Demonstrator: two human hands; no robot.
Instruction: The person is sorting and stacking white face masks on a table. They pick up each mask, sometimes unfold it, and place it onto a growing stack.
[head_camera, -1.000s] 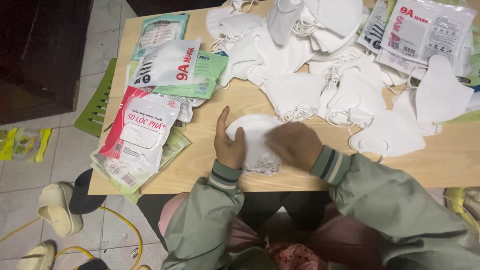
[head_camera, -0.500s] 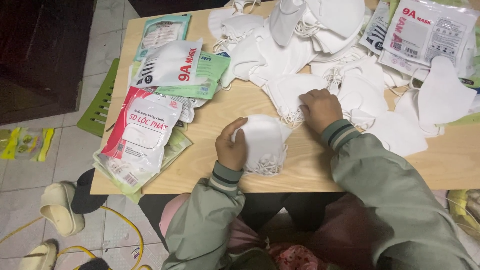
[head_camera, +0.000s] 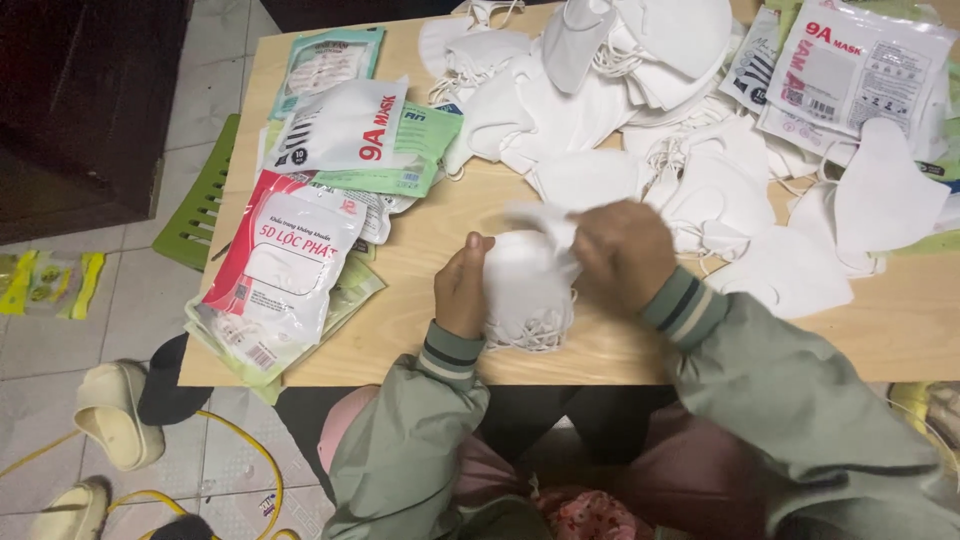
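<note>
Your left hand (head_camera: 462, 290) is curled around the left side of a small stack of white masks (head_camera: 525, 295), thumb up against its near-left edge, the fingers closed on the stack and mostly hidden behind it. The stack rests on the tabletop (head_camera: 430, 230) close to the near edge, directly between your two hands. Your right hand (head_camera: 622, 250) sits just right of the stack, its fingers pinched on a single white mask (head_camera: 545, 222) that is blurred and hangs above the stack's top, touching or nearly touching it; you cannot tell which.

Beyond your right fingers lies a loose heap of white masks (head_camera: 640, 110), spread across the far and right part of the tabletop, with elastic loops trailing out of it. Further right of those fingers, clear packets of masks (head_camera: 850, 70) lie on top of the heap's edge. Well to the left of your left fingers sits a pile of sealed mask packets (head_camera: 300, 240), a red-and-white one uppermost at the near end and green-and-white ones behind it, overhanging the tabletop's left edge. On the floor to the left, pale slippers (head_camera: 110, 415) lie beside a yellow cable (head_camera: 250, 450).
</note>
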